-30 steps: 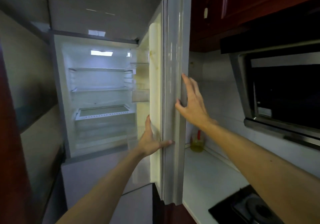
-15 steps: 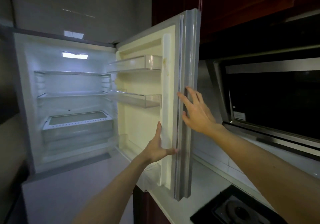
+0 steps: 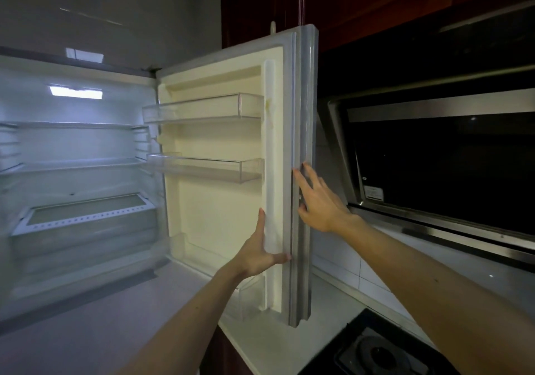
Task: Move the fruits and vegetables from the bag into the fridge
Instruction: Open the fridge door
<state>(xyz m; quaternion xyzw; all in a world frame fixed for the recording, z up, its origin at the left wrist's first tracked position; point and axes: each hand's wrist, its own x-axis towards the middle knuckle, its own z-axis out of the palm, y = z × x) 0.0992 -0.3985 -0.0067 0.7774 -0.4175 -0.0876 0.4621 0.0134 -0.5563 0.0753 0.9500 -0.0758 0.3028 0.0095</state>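
Currently the fridge (image 3: 72,148) stands open at left, interior lit, its door (image 3: 220,209) swung out toward the right. Left hand (image 3: 256,254) — grip wide, fingers straight, thumb spread — presses flat against the door's inner edge. Right hand (image 3: 318,201), grip likewise wide, rests straight fingers on the door's outer edge. Below the door lies the counter (image 3: 260,342); a range hood (image 3: 434,172) hangs at right.

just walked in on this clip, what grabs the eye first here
The open fridge door fills the middle, with the left hand flat on its inner edge and the right hand on its outer edge. Left of it glows the lit fridge, its shelves bare.
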